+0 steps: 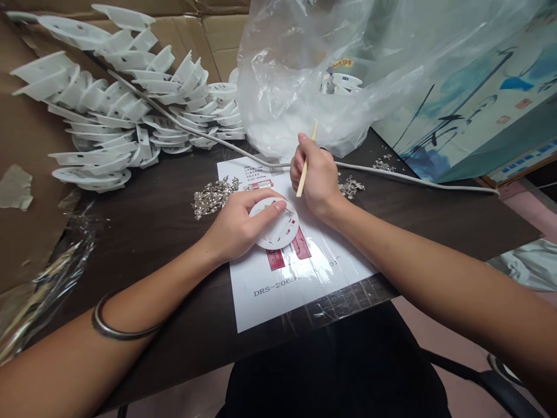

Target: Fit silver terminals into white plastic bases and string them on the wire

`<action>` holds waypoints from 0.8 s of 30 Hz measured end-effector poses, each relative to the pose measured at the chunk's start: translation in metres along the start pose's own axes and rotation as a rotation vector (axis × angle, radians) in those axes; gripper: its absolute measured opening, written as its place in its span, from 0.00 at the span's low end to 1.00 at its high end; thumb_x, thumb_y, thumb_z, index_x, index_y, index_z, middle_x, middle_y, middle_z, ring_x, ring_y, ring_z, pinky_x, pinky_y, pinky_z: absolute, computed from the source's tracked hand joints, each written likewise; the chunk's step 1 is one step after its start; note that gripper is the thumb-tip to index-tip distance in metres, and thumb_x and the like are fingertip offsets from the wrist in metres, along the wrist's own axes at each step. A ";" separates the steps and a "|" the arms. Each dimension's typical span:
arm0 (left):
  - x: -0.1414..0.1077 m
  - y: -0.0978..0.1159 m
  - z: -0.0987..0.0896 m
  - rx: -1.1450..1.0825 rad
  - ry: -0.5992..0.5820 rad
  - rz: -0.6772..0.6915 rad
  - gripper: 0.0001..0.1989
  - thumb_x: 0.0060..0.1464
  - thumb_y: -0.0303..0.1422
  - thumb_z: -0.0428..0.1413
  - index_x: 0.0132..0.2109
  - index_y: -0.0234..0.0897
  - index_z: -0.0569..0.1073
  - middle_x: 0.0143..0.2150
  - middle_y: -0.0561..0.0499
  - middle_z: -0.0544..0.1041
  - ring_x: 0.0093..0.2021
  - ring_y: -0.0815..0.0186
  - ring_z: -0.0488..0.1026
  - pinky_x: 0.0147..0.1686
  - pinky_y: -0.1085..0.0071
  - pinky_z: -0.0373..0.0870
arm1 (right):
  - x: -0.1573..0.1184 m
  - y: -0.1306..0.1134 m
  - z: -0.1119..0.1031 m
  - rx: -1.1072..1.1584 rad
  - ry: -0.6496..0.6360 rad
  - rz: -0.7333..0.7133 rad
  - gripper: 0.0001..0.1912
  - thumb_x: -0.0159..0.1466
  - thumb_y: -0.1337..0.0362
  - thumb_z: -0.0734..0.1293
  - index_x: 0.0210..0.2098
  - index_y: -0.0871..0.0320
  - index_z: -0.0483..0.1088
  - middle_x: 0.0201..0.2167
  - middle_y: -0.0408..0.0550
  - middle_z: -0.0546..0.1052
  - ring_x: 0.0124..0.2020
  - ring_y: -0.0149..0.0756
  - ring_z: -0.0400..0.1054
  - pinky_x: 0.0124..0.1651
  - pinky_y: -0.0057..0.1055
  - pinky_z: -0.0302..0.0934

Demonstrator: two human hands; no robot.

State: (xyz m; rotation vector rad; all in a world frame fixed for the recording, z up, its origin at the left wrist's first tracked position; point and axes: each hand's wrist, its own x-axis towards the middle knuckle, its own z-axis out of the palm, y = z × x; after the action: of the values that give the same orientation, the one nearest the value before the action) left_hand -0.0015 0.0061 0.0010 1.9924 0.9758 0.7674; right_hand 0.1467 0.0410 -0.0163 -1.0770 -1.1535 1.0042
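Note:
Between the thumb and fingers of my left hand [237, 225] is a round white plastic disc [278, 232] with small slots and cut-outs. It is held above a printed sheet [252, 302] that has red pictures and lettering. My right hand [317, 177] is closed around a thin wooden stick [303, 174], like a chopstick, its lower end just above and right of the disc. A heap of small shiny metal parts [214, 196] lies left of the sheet, touching its edge. More such metal parts [350, 187] lie just beyond my right hand.
Many white plastic pieces [104, 139] are piled at the back left against cardboard [183, 38]. A clear plastic bag [296, 75] with white pieces stands behind the sheet. A grey cable [226, 144] crosses the dark table [191, 307]. At right is a painted box [461, 110].

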 end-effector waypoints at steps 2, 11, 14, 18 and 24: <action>0.000 0.000 0.000 0.003 0.006 -0.014 0.13 0.56 0.37 0.52 0.33 0.34 0.78 0.30 0.51 0.78 0.30 0.66 0.72 0.35 0.71 0.68 | 0.000 0.002 -0.001 0.051 -0.019 0.013 0.27 0.68 0.45 0.53 0.20 0.56 0.55 0.16 0.39 0.51 0.20 0.27 0.53 0.25 0.27 0.50; 0.001 -0.001 -0.001 0.019 -0.013 0.011 0.15 0.55 0.39 0.51 0.32 0.34 0.78 0.30 0.50 0.78 0.31 0.65 0.72 0.35 0.70 0.68 | -0.006 0.000 -0.002 0.211 -0.237 0.144 0.25 0.68 0.46 0.55 0.22 0.56 0.60 0.11 0.34 0.55 0.13 0.24 0.49 0.18 0.25 0.47; 0.001 -0.001 -0.002 -0.010 -0.009 0.000 0.16 0.55 0.40 0.51 0.31 0.34 0.77 0.29 0.50 0.77 0.30 0.65 0.71 0.34 0.69 0.68 | -0.005 0.000 -0.004 0.215 -0.294 0.162 0.24 0.69 0.49 0.56 0.22 0.57 0.62 0.10 0.32 0.52 0.11 0.23 0.41 0.16 0.25 0.40; 0.000 0.001 -0.004 -0.080 -0.019 -0.003 0.14 0.55 0.39 0.51 0.33 0.34 0.77 0.29 0.50 0.77 0.31 0.65 0.71 0.35 0.69 0.68 | -0.008 -0.002 -0.005 0.173 -0.319 0.164 0.24 0.68 0.51 0.57 0.20 0.57 0.63 0.09 0.33 0.51 0.12 0.23 0.40 0.17 0.25 0.40; 0.000 -0.001 -0.003 -0.110 -0.023 -0.010 0.14 0.54 0.38 0.51 0.34 0.34 0.78 0.32 0.49 0.79 0.32 0.64 0.73 0.36 0.68 0.69 | -0.010 -0.001 -0.006 0.118 -0.312 0.148 0.25 0.66 0.46 0.58 0.20 0.56 0.62 0.11 0.34 0.51 0.14 0.25 0.41 0.18 0.27 0.40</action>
State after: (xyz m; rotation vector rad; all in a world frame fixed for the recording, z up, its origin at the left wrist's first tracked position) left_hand -0.0042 0.0080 0.0020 1.8960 0.9105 0.7744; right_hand 0.1517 0.0307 -0.0175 -0.9433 -1.2575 1.3760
